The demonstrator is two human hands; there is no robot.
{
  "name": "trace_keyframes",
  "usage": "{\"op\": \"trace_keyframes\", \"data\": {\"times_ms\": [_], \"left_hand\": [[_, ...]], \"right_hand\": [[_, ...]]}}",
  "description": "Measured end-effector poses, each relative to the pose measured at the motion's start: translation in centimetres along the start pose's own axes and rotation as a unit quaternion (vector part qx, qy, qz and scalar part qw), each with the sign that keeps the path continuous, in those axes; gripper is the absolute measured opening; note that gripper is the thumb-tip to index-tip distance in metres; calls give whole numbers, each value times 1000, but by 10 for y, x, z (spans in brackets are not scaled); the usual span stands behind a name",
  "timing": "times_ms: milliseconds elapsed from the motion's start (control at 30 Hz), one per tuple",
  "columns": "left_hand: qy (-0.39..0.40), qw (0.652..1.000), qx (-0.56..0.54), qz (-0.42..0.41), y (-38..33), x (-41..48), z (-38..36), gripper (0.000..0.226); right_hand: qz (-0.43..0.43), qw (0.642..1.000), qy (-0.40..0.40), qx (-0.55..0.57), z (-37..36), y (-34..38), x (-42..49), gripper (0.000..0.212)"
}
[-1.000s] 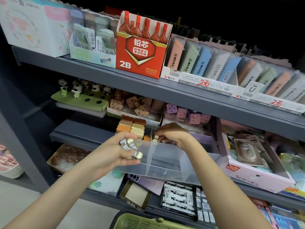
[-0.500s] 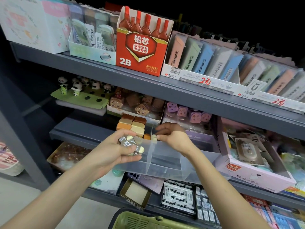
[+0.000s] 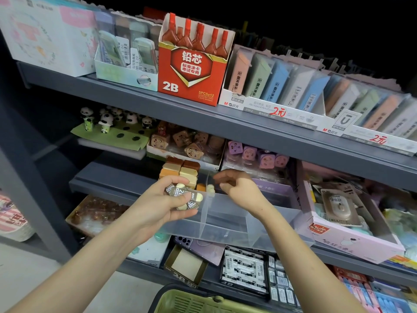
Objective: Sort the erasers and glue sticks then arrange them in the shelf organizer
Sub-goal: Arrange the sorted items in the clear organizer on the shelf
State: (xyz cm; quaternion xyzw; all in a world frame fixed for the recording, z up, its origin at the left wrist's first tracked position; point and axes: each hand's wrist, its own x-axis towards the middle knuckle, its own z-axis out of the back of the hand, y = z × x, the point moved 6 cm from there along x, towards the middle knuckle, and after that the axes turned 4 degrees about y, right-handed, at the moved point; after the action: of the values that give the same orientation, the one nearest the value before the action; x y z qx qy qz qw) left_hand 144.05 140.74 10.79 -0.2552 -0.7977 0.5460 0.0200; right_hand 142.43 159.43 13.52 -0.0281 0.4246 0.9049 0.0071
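Note:
A clear plastic shelf organizer (image 3: 228, 222) with upright dividers sits on the middle shelf. My left hand (image 3: 155, 208) grips a bunch of several small 2B erasers (image 3: 184, 195) in grey sleeves at the organizer's left end. A single cream eraser (image 3: 210, 189) stands at the top of a divider near the back wall. My right hand (image 3: 237, 186) hovers just to its right, fingers loosely curled, with nothing visibly pinched. Behind the left compartment is a stack of brown and cream block erasers (image 3: 180, 170).
A pink open box (image 3: 352, 236) of packaged goods stands right of the organizer. The lower shelf holds boxes of 4B erasers (image 3: 243, 269). A green basket (image 3: 191, 301) is at the bottom edge. The top shelf carries a red 2B lead box (image 3: 191, 71) and pastel lead packs.
My right hand had been pinching the cream eraser at the divider; its fingers have now drawn slightly away from it. My left hand has stayed put with the eraser bunch.

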Motion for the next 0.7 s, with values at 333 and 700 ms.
{"op": "trace_keyframes", "data": {"times_ms": [333, 700], "left_hand": [[56, 998, -5, 18, -2, -5, -18, 30], [15, 999, -33, 17, -3, -4, -5, 36]], "right_hand": [[164, 986, -22, 35, -16, 44, -56, 30], [30, 985, -168, -37, 24, -2, -19, 11]]}}
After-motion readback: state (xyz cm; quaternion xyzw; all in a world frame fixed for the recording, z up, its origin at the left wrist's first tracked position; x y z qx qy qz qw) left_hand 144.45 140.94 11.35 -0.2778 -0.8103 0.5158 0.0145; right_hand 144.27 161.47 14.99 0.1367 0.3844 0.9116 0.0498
